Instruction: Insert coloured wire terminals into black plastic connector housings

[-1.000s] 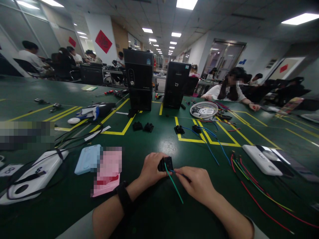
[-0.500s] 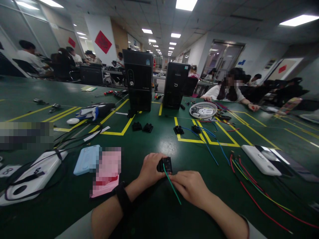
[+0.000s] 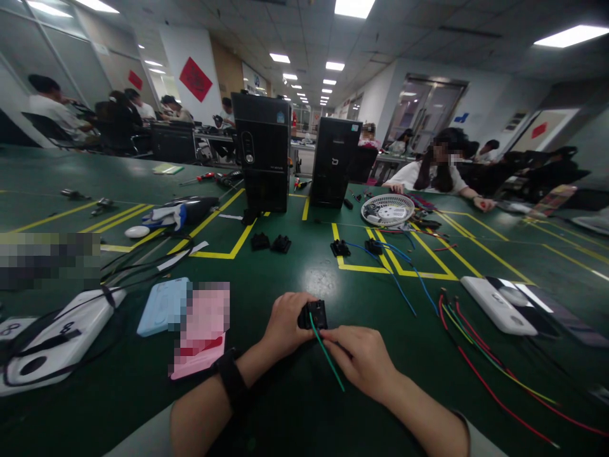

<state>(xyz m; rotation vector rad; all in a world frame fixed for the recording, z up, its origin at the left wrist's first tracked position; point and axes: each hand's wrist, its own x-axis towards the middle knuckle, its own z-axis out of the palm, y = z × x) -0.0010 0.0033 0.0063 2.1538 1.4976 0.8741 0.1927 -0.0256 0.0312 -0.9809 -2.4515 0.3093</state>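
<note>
My left hand [image 3: 284, 322] grips a small black plastic terminal block [image 3: 320, 312] above the green table, thumb and fingers closed on its left side. A green wire [image 3: 332, 360] runs from the block's face and hangs down toward me, its lower end loose. My right hand [image 3: 364, 357] has its thumb and index finger pinched together at the block's lower right edge, beside the wire. Anything between those fingertips is hidden. Farther off lie two similar black blocks [image 3: 280, 244] and, to the right, two more with blue wires [image 3: 399, 289] attached.
Red, green and yellow wires [image 3: 480, 355] lie at right, beside a white power bank [image 3: 497, 306]. A pink packet [image 3: 202, 333], a blue case [image 3: 162, 306] and a white device with black cable [image 3: 66, 333] are at left. Two black computer towers [image 3: 262, 158] stand behind. A person [image 3: 431, 171] sits across.
Both hands, the block and the green wire stay nearly in place. The right fingertips remain at the block's lower edge, and the whole view has shifted slightly.
</note>
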